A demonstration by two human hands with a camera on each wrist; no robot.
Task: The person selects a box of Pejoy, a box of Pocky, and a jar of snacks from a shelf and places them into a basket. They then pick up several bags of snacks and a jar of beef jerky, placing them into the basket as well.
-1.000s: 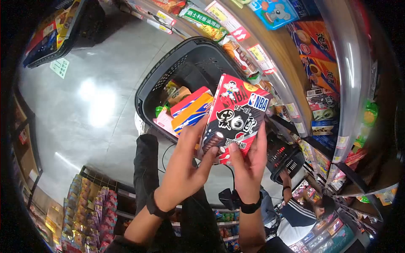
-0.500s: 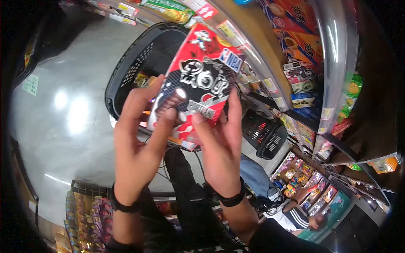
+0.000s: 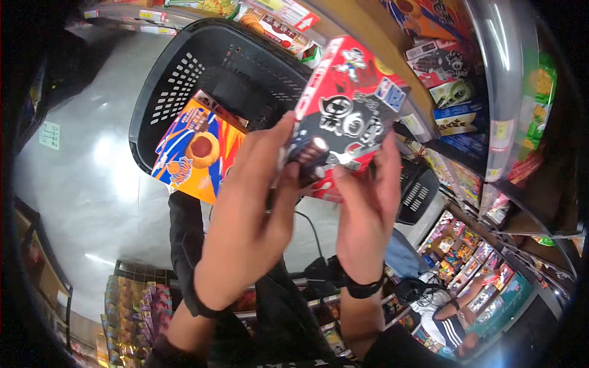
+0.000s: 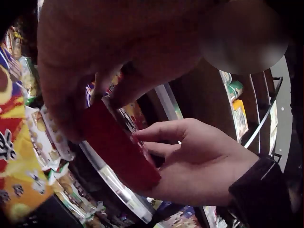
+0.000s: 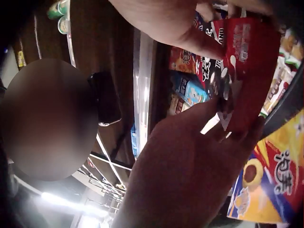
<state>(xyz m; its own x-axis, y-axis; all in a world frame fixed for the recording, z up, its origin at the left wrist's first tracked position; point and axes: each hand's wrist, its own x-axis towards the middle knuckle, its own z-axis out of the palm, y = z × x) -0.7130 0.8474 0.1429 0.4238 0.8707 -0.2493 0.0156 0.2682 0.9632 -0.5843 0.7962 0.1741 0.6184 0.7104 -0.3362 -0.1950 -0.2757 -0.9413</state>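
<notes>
A red and black snack box point(image 3: 346, 126) with an NBA logo is held tilted between both hands in the head view. My left hand point(image 3: 245, 196) grips its left edge, with the thumb on the front near the lower corner. My right hand point(image 3: 366, 214) holds the lower right side, thumb on the front and fingers along the edge. The box's plain red side point(image 4: 121, 152) faces the left wrist view. Behind the left hand, an orange and blue snack box point(image 3: 199, 144) with a round cookie picture sits in the black shopping basket point(image 3: 140, 122), partly covered by that hand.
Snack shelves with a clear plastic front edge point(image 3: 509, 92) run along the right. A second dark basket point(image 3: 418, 196) stands beyond my right hand. At the lower right is another person point(image 3: 451, 322). Hanging snack packs point(image 3: 132, 313) line the lower left.
The view has shifted and the basket now appears further left, showing more of the orange box. The held red and black box swung left, then back right, still in both hands.
</notes>
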